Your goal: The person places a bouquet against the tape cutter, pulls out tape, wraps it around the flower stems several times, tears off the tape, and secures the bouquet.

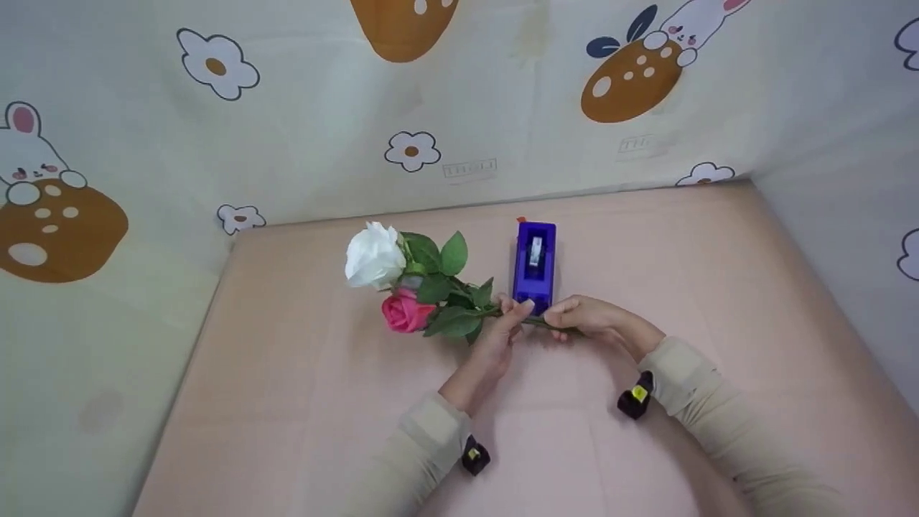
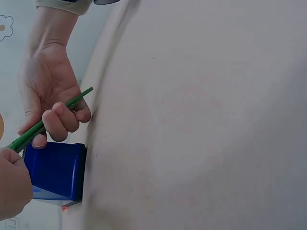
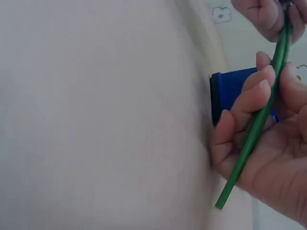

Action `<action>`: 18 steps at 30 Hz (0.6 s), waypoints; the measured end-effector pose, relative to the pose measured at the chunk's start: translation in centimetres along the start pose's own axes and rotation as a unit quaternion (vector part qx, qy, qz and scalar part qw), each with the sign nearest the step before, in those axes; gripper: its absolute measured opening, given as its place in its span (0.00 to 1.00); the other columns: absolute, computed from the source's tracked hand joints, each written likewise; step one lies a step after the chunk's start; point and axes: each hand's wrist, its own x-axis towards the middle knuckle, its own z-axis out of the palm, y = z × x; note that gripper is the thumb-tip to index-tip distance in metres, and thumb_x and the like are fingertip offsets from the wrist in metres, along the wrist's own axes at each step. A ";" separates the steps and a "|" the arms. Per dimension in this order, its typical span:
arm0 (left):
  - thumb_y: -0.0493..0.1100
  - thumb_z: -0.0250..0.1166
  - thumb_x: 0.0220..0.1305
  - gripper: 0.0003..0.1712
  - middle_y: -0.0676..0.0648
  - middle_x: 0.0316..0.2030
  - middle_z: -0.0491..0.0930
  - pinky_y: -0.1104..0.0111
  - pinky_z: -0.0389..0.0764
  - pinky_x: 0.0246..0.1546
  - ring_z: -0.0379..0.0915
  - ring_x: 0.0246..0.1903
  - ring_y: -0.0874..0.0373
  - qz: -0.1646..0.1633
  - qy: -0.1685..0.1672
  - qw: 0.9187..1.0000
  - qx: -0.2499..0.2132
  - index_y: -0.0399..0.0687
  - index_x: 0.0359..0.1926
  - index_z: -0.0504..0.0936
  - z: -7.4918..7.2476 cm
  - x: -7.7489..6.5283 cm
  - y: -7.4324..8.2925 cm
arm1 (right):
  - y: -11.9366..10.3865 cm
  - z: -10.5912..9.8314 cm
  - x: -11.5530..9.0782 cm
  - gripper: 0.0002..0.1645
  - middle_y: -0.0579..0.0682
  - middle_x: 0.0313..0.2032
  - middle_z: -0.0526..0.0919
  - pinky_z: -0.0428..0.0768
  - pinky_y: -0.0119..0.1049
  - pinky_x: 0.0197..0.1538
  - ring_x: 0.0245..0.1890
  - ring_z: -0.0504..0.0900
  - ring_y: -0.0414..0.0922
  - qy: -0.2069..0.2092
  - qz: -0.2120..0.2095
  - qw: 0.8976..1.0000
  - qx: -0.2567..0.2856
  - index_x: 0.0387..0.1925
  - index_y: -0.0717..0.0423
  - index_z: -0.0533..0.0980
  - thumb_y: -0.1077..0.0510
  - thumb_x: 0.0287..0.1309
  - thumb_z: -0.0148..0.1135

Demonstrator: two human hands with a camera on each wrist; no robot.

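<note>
Near frame centre, left hand (image 1: 495, 341) and right hand (image 1: 596, 321) pinch green stems (image 3: 253, 130); leftward, one white rose (image 1: 375, 256), one pink rose (image 1: 406, 311); above, one tape dispenser (image 1: 535, 284).

soft, diffuse light; hazy wrist views

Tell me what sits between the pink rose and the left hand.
Green leaves lie between the pink rose and the left hand; the head view shows this.
</note>
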 end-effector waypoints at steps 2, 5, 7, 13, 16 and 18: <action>0.31 0.56 0.59 0.14 0.57 0.21 0.65 0.76 0.54 0.19 0.51 0.16 0.66 0.001 0.012 1.000 -0.009 0.52 0.25 0.63 0.2 -0.2 -0.2 | 0.0 0.2 -0.2 0.14 0.40 0.20 0.78 0.72 0.28 0.33 0.23 0.74 0.35 0.021 0.020 0.998 0.051 0.26 0.48 0.82 0.60 0.62 0.53; 0.34 0.57 0.61 0.08 0.55 0.23 0.69 0.76 0.59 0.19 0.55 0.16 0.66 0.004 0.039 0.999 -0.023 0.50 0.33 0.67 0.6 -0.5 -0.3 | -0.1 0.8 -0.3 0.14 0.41 0.20 0.79 0.73 0.29 0.33 0.23 0.74 0.36 0.050 0.016 0.996 0.076 0.26 0.44 0.82 0.62 0.60 0.55; 0.36 0.57 0.62 0.07 0.54 0.20 0.68 0.77 0.60 0.17 0.57 0.15 0.66 0.004 0.058 0.998 -0.032 0.50 0.33 0.67 0.9 -0.6 -0.3 | -0.3 1.1 -0.4 0.11 0.41 0.21 0.80 0.74 0.29 0.34 0.23 0.74 0.36 0.077 0.009 0.995 0.069 0.28 0.46 0.83 0.62 0.59 0.57; 0.39 0.54 0.64 0.17 0.55 0.14 0.58 0.78 0.55 0.16 0.51 0.13 0.66 -0.002 0.063 0.996 -0.069 0.51 0.20 0.61 1.4 -0.8 -0.2 | -0.4 1.9 -0.5 0.04 0.38 0.25 0.81 0.72 0.29 0.38 0.29 0.74 0.36 0.159 0.011 0.987 0.006 0.31 0.54 0.81 0.63 0.54 0.61; 0.40 0.53 0.64 0.21 0.56 0.14 0.57 0.79 0.53 0.15 0.48 0.13 0.68 -0.005 0.058 0.995 -0.080 0.53 0.15 0.58 1.3 -0.6 -0.3 | -0.4 2.0 -0.4 0.05 0.40 0.26 0.81 0.71 0.30 0.39 0.31 0.74 0.37 0.171 0.012 0.985 -0.028 0.32 0.59 0.80 0.62 0.53 0.62; 0.40 0.53 0.63 0.23 0.56 0.14 0.57 0.80 0.52 0.14 0.47 0.12 0.68 -0.007 0.060 0.995 -0.080 0.54 0.13 0.57 1.2 -0.5 -0.5 | -0.4 1.9 -0.5 0.12 0.44 0.28 0.82 0.73 0.31 0.41 0.31 0.75 0.38 0.148 0.011 0.988 -0.047 0.36 0.66 0.79 0.59 0.55 0.61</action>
